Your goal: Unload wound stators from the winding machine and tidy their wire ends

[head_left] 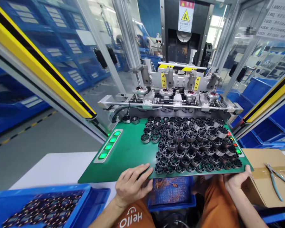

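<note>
My left hand is at the front edge of the green worktop, fingers stretched out over the edge and thumb lower down. Its fingertips end just left of a block of black-and-silver motor stators, and nothing shows in its grasp. At the front right corner, my right hand touches the worktop's edge with the thumb up; its other fingers are mostly hidden below. The stators stand in close rows, some apparently stacked. Two single stators sit apart at the back left.
Behind the worktop is a machine with several round fixtures on a metal rail. Green-lit buttons line the left side. Blue bins stand left and below. Pliers lie on a cardboard box. Yellow posts flank the station.
</note>
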Demonstrator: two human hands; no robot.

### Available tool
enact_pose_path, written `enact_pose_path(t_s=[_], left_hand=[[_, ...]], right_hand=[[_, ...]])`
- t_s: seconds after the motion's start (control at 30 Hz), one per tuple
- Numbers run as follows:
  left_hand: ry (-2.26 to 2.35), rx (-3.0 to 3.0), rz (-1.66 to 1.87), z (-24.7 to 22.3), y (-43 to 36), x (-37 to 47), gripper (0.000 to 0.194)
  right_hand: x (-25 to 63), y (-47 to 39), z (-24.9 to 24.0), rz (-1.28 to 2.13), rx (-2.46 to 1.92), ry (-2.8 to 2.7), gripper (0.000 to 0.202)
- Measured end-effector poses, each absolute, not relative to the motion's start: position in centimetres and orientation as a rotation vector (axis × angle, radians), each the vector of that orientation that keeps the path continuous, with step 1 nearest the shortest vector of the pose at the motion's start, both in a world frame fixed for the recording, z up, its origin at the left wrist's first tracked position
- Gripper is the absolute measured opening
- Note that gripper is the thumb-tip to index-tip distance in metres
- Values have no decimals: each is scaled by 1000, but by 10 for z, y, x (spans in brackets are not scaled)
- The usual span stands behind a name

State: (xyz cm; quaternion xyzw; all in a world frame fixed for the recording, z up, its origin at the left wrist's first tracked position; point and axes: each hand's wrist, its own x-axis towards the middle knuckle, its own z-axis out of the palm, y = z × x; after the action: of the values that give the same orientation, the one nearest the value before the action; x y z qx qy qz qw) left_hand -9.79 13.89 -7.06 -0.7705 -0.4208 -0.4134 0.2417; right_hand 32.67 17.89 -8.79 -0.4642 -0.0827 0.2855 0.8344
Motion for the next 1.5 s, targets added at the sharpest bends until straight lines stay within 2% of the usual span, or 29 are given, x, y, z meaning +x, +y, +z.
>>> enact_pose_path(t_s=[0.3,1.0,1.5], left_hand=[[-1151,-2114,-1117,-70,138,-99,19],[-1154,-2097,-1132,-67,138,-98,18],[-1171,-2095,-1141,-67,139,-97,20]], right_hand=[[334,178,-99,624,-953,-232,69],[317,179,-78,585,-994,-136,64],[320,178,-82,616,-979,-143,64]])
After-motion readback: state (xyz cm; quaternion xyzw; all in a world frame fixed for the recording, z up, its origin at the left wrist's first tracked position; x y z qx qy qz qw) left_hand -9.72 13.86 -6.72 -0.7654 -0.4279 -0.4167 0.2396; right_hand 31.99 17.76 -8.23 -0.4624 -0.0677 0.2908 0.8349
